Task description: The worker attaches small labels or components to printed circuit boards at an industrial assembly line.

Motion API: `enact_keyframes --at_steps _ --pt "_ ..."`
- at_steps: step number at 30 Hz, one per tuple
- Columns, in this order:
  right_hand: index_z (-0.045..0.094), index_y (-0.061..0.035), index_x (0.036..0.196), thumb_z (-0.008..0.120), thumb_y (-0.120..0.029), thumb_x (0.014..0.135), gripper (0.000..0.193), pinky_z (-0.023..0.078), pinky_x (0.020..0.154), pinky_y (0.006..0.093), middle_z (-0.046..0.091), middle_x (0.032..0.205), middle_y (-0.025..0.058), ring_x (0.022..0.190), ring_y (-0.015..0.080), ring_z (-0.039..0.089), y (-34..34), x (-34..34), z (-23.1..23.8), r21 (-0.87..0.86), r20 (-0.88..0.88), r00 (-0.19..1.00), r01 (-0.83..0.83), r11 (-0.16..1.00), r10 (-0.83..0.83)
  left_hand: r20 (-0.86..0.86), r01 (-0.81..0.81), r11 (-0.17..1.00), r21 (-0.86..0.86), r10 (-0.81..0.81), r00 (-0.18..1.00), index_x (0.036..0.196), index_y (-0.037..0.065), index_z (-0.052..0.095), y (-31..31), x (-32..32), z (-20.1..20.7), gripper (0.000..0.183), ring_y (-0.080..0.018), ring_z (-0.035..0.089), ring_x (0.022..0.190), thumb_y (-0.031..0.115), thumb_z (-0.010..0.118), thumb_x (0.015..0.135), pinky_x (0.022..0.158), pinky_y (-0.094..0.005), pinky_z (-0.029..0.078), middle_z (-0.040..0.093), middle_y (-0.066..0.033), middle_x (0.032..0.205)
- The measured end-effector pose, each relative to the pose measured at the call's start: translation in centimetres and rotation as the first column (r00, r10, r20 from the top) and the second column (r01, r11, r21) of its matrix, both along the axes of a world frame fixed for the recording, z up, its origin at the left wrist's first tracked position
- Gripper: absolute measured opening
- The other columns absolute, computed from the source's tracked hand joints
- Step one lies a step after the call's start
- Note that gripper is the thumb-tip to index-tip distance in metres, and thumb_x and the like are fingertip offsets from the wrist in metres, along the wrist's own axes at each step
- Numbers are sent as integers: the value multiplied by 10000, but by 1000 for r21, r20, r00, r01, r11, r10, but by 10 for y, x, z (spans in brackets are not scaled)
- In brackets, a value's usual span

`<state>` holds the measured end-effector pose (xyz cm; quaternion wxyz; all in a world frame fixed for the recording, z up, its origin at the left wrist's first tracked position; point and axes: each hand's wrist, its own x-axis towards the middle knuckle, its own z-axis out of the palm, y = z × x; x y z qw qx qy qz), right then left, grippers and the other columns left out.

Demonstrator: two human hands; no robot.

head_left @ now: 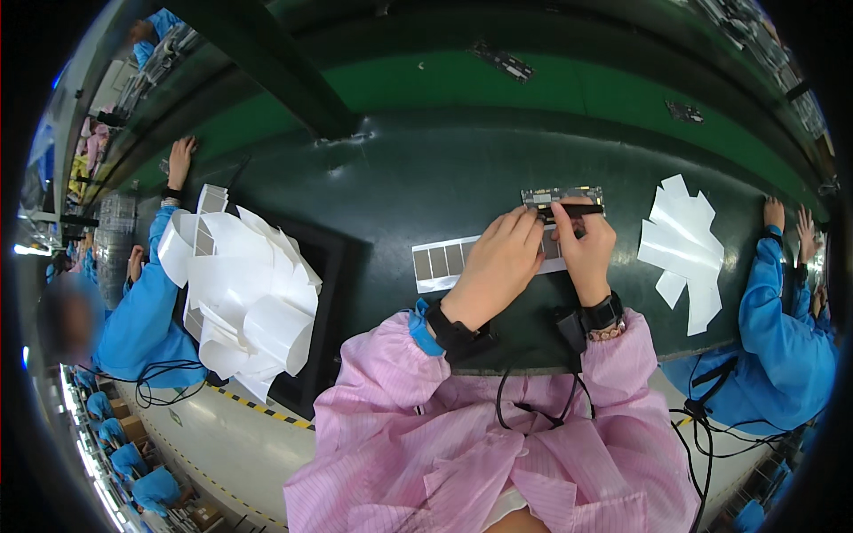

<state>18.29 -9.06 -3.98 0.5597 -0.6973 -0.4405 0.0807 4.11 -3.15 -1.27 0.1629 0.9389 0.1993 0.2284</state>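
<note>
A narrow circuit board (593, 194) lies on the dark green bench in front of me. My left hand (498, 264) rests its fingertips at the board's lower left edge, fingers bent and close together. In my right hand (588, 251) a slim black tool (584, 210), perhaps tweezers, is pinched between thumb and fingers. It lies nearly level across the board, with its left end by my left fingertips. Under both hands runs a pale strip of grey rectangular stickers (437, 264), partly covered by them. Whatever my left fingertips may pinch is hidden.
Crumpled white backing sheets (249, 293) heap up in a black tray (330, 298) at left. More white sheets (682, 235) lie at right. Other boards (504, 62) sit on the green strip beyond. A post (275, 67) stands far left. Co-workers in blue flank me.
</note>
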Motion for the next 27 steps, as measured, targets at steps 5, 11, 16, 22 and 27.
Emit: enact_keyframes --at_steps 5,11,16,22,27 --pt "639 11 919 669 -59 869 91 460 515 212 633 706 48 562 82 596 -7 9 11 99 -87 995 54 994 -46 -110 12 998 66 -5 994 1160 -9 530 8 10 5 460 -289 539 1088 153 699 765 931 -369 444 555 -138 1144" --pt "626 26 918 643 -74 897 104 422 502 200 613 697 36 542 69 558 -22 27 25 148 -265 955 177 973 -133 -135 116 990 75 -105 985 1162 1 533 36 29 9 498 -280 517 1027 218 727 758 876 -380 440 527 -108 1070" --pt "625 23 918 645 -95 899 122 419 512 205 597 688 29 556 72 560 -26 35 27 148 -311 937 213 966 -159 -35 101 995 21 -100 994 1142 -4 539 71 25 19 504 -303 517 961 225 742 742 835 -406 442 529 -126 1015" --pt "636 10 926 659 -102 889 120 420 517 208 615 700 35 554 78 571 -27 34 28 122 -224 962 189 974 -158 171 -669 679 302 652 739 1275 -52 415 151 0 24 661 -399 475 1119 351 678 821 905 -502 423 483 -265 1197" --pt "644 1 914 668 -96 880 105 426 520 211 625 701 49 547 85 574 -24 36 23 84 -198 965 189 978 -169 -98 -591 755 284 636 765 1359 -30 363 174 18 13 751 -415 362 1297 463 623 856 1004 -590 339 389 -274 1371"
